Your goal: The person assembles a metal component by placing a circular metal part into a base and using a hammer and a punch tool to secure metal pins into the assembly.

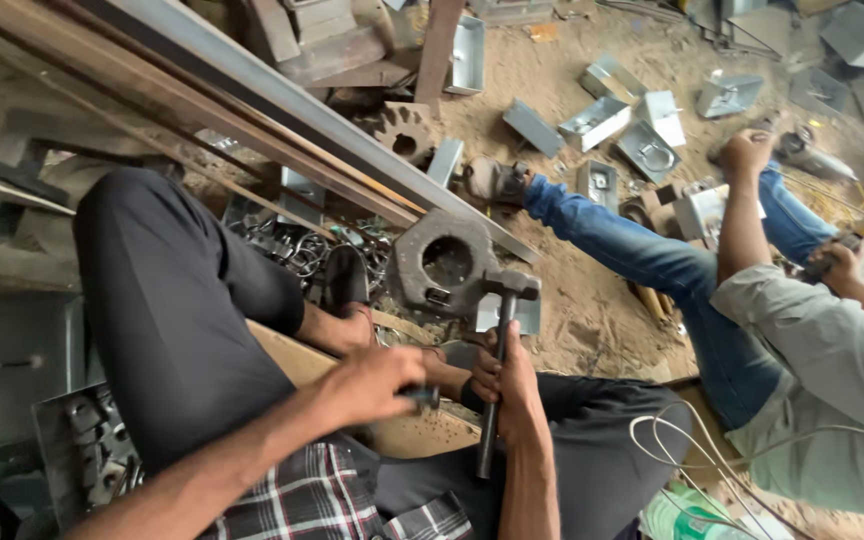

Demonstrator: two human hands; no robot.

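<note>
Long steel channels (282, 110) run diagonally across the upper left, their lower edge passing just above a heavy octagonal iron block (445, 262) with a round hole, which sits on the sandy floor (592, 320). A co-worker in blue jeans (652, 260) sits close on the right, crowding that side. The right hand (507, 385) is wrapped tight around the shaft of a hammer (501, 330), its head just beside the block's right edge. The left hand (377, 385) is closed around a small dark metal piece (424, 396), above a wooden board (412, 430).
</note>
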